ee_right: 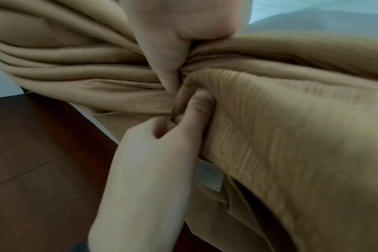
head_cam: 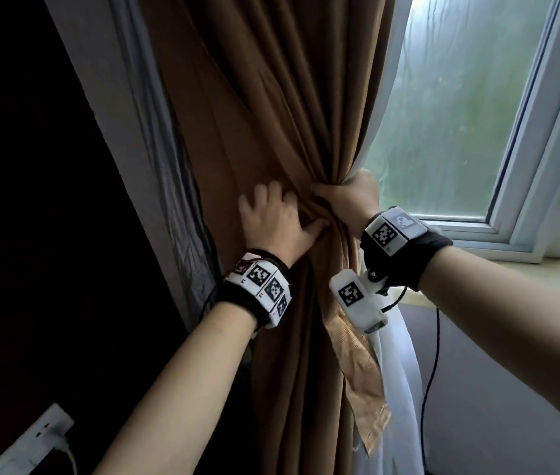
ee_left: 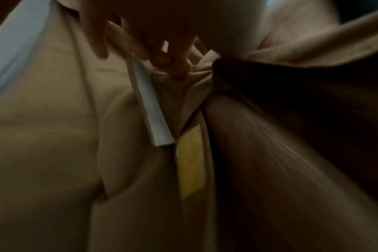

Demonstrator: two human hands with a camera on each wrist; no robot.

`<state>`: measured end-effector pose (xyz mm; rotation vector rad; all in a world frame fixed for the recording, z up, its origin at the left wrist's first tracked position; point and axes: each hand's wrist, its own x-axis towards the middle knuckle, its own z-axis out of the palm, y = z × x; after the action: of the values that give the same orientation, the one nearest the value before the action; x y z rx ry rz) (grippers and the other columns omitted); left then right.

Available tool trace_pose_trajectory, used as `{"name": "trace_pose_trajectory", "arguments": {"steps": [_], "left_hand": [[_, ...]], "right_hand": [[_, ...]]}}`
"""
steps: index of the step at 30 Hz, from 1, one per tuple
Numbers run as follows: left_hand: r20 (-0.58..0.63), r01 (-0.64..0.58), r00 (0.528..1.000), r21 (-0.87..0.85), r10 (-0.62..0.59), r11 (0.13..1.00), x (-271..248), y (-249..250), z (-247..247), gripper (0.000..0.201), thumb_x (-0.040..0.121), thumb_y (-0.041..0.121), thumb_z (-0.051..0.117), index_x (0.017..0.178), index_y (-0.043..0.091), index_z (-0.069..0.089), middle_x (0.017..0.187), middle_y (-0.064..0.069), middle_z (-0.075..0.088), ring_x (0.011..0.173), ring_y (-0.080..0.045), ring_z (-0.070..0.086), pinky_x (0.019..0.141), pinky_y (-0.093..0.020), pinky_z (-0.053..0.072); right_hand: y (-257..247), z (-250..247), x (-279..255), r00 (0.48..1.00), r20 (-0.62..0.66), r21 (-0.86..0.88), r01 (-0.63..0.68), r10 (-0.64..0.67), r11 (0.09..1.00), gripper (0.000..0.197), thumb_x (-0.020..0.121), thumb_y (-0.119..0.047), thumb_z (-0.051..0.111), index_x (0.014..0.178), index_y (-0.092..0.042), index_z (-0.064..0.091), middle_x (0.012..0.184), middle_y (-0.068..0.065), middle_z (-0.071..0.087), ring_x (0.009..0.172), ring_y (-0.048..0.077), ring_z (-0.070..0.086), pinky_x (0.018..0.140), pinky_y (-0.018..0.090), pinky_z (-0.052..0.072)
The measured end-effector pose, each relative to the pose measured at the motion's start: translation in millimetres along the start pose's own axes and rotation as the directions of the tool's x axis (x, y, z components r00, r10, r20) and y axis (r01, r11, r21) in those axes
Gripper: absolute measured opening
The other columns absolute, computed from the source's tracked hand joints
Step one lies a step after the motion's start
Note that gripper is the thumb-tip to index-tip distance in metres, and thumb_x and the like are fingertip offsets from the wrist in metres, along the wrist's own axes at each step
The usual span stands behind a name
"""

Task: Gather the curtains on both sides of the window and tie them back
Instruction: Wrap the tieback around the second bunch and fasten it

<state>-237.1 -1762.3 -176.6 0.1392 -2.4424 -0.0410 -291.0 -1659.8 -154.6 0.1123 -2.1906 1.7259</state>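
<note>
The right hand [head_cam: 347, 200] clenches the vertically bunched brown curtain [head_cam: 271, 97] mid-frame; the left hand [head_cam: 271, 221] pinches folds beside it. The tie strap [head_cam: 360, 371] dangles just below the right hand.

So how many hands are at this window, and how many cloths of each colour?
Hands: 2 (left hand, right hand)
Brown curtain: 1
White sheer curtain: 1
Golden ribbed strip: 1
Grey cloth at the left edge: 1
Total: 6
</note>
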Motion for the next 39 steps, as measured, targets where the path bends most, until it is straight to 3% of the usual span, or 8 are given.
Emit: {"name": "trace_pose_trajectory", "arguments": {"steps": [6,12,16,21,23,25,33,39], "left_hand": [[0.198,0.378,0.917,-0.712,-0.348,0.591,5.8,0.4,24.6,0.114,0.054,0.045,0.084,0.142,0.014,0.018,0.150,-0.019,0.009,0.137,-0.036,0.022,0.113,-0.041,0.025],[0.302,0.357,0.933,-0.723,-0.195,0.591,11.7,21.1,21.0,0.141,0.050,0.041,0.087,0.147,0.016,-0.013,0.153,-0.015,0.008,0.142,-0.025,0.020,0.115,-0.040,0.024],[0.296,0.361,0.932,-0.690,-0.210,0.628,17.4,33.0,21.1,0.141,0.037,0.059,0.079,0.146,0.017,0.002,0.147,-0.010,0.032,0.133,-0.022,0.039,0.108,-0.040,0.036],[0.206,0.360,0.921,-0.772,-0.330,0.523,25.5,36.7,27.9,0.104,0.028,0.063,0.075,0.117,0.020,0.039,0.112,0.002,0.060,0.105,-0.016,0.062,0.089,-0.036,0.052],[0.213,0.399,0.898,-0.762,-0.385,0.510,25.8,38.1,26.6,0.092,0.036,0.058,0.078,0.110,0.018,0.041,0.107,-0.001,0.063,0.101,-0.021,0.064,0.086,-0.034,0.052],[0.224,0.445,0.871,-0.737,-0.437,0.509,27.7,39.2,24.4,0.080,0.049,0.052,0.080,0.110,0.017,0.042,0.107,-0.006,0.064,0.101,-0.026,0.063,0.082,-0.030,0.050],[0.104,0.438,0.851,-0.682,-0.515,0.586,44.5,21.1,36.4,0.038,0.067,0.040,0.075,0.092,0.011,0.071,0.098,-0.007,0.072,0.097,-0.023,0.066,0.066,-0.020,0.040],[0.096,0.462,0.847,-0.620,-0.524,0.634,40.9,23.6,37.5,0.072,0.056,0.057,0.076,0.109,0.011,0.059,0.102,-0.012,0.069,0.100,-0.032,0.064,0.079,-0.035,0.052]], "right_hand": [[0.5,0.1,-0.7,0.995,0.085,0.097,-0.066,0.057,0.993,0.034,0.061,-0.019,0.080,0.092,-0.009,0.071,0.093,0.011,0.072,0.085,0.024,0.068,0.080,0.040,0.057],[-5.7,-18.8,3.2,0.915,0.386,0.137,-0.179,0.114,0.974,0.028,0.075,-0.015,0.074,0.102,-0.008,0.066,0.095,0.009,0.071,0.083,0.019,0.068,0.082,0.033,0.056],[-17.7,-35.8,5.0,0.755,0.625,0.013,-0.267,0.201,0.964,0.029,0.087,-0.039,0.060,0.093,-0.011,0.065,0.070,0.001,0.071,0.062,0.012,0.067,0.058,0.021,0.054],[-29.7,-40.9,13.2,0.663,0.716,-0.122,-0.188,0.218,0.975,0.045,0.079,-0.049,0.060,0.096,-0.008,0.067,0.098,0.014,0.069,0.089,0.028,0.065,0.089,0.036,0.049],[-34.8,-38.4,13.9,0.646,0.720,-0.218,-0.135,0.253,0.967,0.057,0.071,-0.055,0.063,0.097,-0.004,0.067,0.095,0.017,0.069,0.079,0.028,0.065,0.076,0.031,0.051],[-38.2,-34.0,13.1,0.646,0.720,-0.246,-0.108,0.256,0.963,0.045,0.075,-0.051,0.062,0.081,-0.007,0.065,0.075,0.012,0.067,0.056,0.020,0.062,0.053,0.021,0.048],[4.4,-24.9,27.0,0.829,0.557,0.089,-0.011,-0.041,0.996,0.030,0.078,-0.030,0.065,0.091,-0.005,0.056,0.083,0.003,0.052,0.077,0.016,0.045,0.062,0.024,0.033],[6.4,-19.9,38.5,0.871,0.450,-0.018,0.228,-0.196,0.974,0.031,0.089,-0.021,0.061,0.062,-0.016,0.045,0.059,-0.004,0.042,0.047,0.000,0.037,0.047,0.013,0.028]]}}
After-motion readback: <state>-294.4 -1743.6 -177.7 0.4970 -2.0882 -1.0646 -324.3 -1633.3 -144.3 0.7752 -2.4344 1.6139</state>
